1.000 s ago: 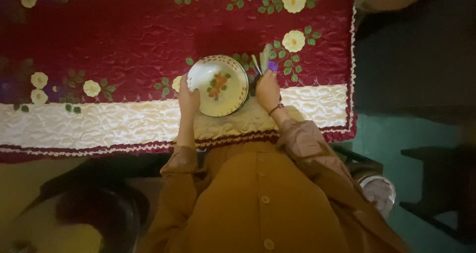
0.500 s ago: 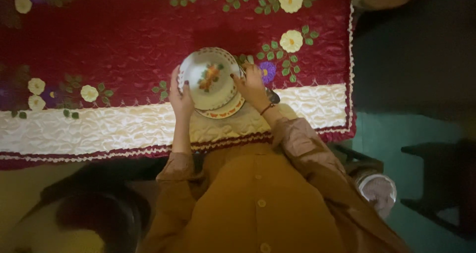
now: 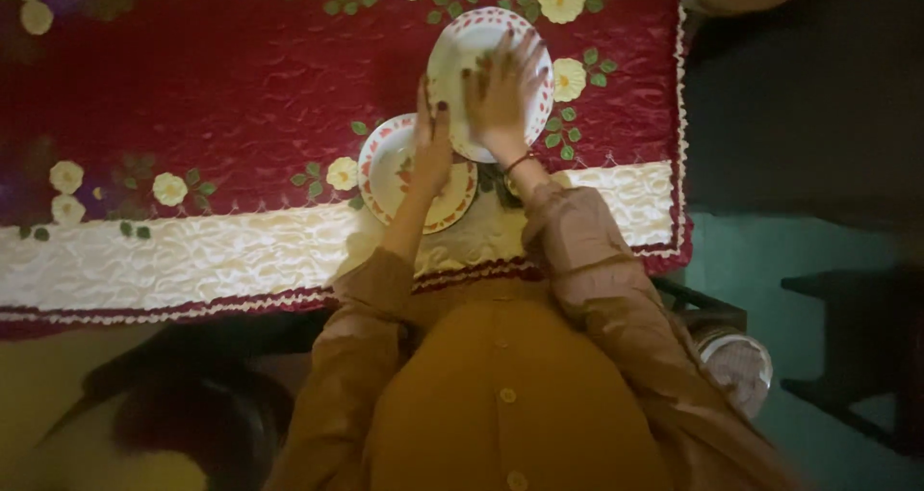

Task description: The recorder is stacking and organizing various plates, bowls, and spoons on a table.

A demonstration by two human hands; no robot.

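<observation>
Two white plates with red patterned rims are on a red flowered cloth (image 3: 241, 96). The lower plate (image 3: 385, 178) lies flat near the cloth's cream border and has a floral centre. The upper plate (image 3: 462, 38) sits further away, overlapping the lower plate's far edge. My right hand (image 3: 500, 91) is spread across the upper plate's face. My left hand (image 3: 431, 149) lies over the lower plate, its fingertips at the upper plate's near-left edge. My orange-brown sleeves and buttoned front fill the bottom of the view.
The cloth ends at a scalloped edge (image 3: 681, 116) on the right, beyond which the area is dark. A round white mesh-like object (image 3: 739, 368) sits low by my right elbow. A dark piece of furniture (image 3: 857, 356) stands on the teal floor. A dark rounded shape (image 3: 192, 424) is at lower left.
A plate has come off the stack and moved away from me and to the right, both hands going with it. A second plate is now uncovered where the stack lay.
</observation>
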